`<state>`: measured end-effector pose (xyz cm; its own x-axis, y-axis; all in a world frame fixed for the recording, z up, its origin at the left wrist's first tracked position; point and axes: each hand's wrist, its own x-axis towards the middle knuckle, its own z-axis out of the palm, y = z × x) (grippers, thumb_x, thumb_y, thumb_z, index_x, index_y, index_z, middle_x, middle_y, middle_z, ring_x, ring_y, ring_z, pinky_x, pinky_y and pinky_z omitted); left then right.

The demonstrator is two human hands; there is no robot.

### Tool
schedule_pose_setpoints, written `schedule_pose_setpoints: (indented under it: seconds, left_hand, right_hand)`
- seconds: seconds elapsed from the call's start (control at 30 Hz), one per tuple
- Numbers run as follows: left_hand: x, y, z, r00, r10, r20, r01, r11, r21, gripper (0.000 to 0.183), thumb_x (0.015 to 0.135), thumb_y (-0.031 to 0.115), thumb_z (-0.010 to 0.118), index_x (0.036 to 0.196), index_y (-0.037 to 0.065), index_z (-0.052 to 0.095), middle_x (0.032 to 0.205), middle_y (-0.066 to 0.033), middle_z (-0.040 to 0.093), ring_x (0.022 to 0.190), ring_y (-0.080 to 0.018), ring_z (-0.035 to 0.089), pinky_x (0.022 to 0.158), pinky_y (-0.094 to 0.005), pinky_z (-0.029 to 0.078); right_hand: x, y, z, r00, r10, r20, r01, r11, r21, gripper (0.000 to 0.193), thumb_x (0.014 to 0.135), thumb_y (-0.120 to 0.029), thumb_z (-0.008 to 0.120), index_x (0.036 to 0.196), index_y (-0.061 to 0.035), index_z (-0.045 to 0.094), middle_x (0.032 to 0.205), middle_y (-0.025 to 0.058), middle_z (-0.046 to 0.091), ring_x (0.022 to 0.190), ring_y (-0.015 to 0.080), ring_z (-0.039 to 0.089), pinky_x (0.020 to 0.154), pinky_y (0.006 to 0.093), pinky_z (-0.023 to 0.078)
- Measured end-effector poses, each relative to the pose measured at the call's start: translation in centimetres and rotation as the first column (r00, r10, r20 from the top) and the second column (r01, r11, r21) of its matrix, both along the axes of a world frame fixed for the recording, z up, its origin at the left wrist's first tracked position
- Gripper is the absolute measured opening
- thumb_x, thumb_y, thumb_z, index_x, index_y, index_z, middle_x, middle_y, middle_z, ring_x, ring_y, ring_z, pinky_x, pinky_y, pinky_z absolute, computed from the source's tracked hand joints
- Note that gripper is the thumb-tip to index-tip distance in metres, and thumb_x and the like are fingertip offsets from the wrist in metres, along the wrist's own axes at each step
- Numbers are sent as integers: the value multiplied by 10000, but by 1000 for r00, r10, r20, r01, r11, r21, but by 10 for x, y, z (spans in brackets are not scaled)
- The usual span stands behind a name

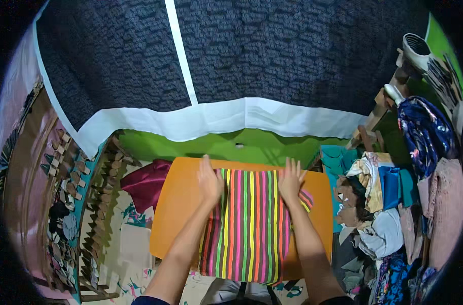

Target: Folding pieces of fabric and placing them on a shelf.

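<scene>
A cloth with bright vertical stripes in yellow, green, pink, orange and brown (251, 223) lies over the middle of an orange table (173, 203), its near end hanging past the front edge. My left hand (210, 184) is at the cloth's far left corner, fingers stretched out and pointing away from me. Against the far right side rests my right hand (290, 184), fingers straight and spread. A small striped piece (306, 200) sticks out beyond my right wrist. Neither hand grips the cloth; the undersides of both palms are hidden.
Maroon fabric (146, 185) droops at the table's left side. Wooden racks with dark pointed pieces (102, 203) stand farther left. Piled clothes and fabrics (386, 234) crowd the right. A dark patterned curtain with a white border (216, 119) hangs behind. Scraps litter the floor.
</scene>
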<state>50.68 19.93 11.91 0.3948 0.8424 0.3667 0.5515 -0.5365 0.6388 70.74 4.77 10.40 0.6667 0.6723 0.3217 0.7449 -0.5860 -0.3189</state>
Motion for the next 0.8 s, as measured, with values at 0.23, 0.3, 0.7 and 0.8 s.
schedule_pose_setpoints:
  seconds: [0.23, 0.3, 0.7, 0.8]
  left_hand:
    - [-35, -101, -77, 771, -335, -541, 361, 931, -62, 546, 866, 353, 425, 1349, 130, 304, 1420, -108, 240, 1292, -309, 234, 1024, -542, 178]
    - [-54, -98, -89, 770, -300, -563, 334, 942, -45, 544, 862, 392, 433, 1346, 172, 317, 1411, -118, 248, 1281, -318, 248, 1024, -547, 170]
    - [-99, -105, -73, 995, 5, -96, -65, 770, -635, 741, 697, 216, 692, 1216, -127, 290, 1191, -300, 396, 1120, -373, 409, 956, -387, 341]
    - [-95, -104, -76, 997, 64, 50, -23, 812, -583, 654, 685, 192, 716, 1162, -98, 377, 1046, -210, 538, 879, -233, 574, 741, -332, 484]
  right_hand:
    - [-113, -38, -65, 937, 320, -139, -346, 906, -243, 452, 898, -321, 370, 1316, -149, 371, 1405, 161, 239, 1309, 336, 192, 1009, 623, 78]
    - [-98, -55, -81, 943, 298, -147, -324, 924, -203, 455, 898, -316, 373, 1319, -145, 366, 1402, 160, 247, 1309, 333, 192, 1016, 611, 84]
    - [-92, -140, -73, 632, -185, -753, 483, 854, 195, 665, 723, -191, 670, 1236, 61, 330, 1266, 267, 372, 1172, 339, 406, 963, 425, 338]
    - [-100, -131, -88, 591, 190, -784, 400, 775, 489, 743, 685, -187, 720, 1266, 30, 310, 1256, 252, 387, 1163, 305, 416, 967, 400, 346]
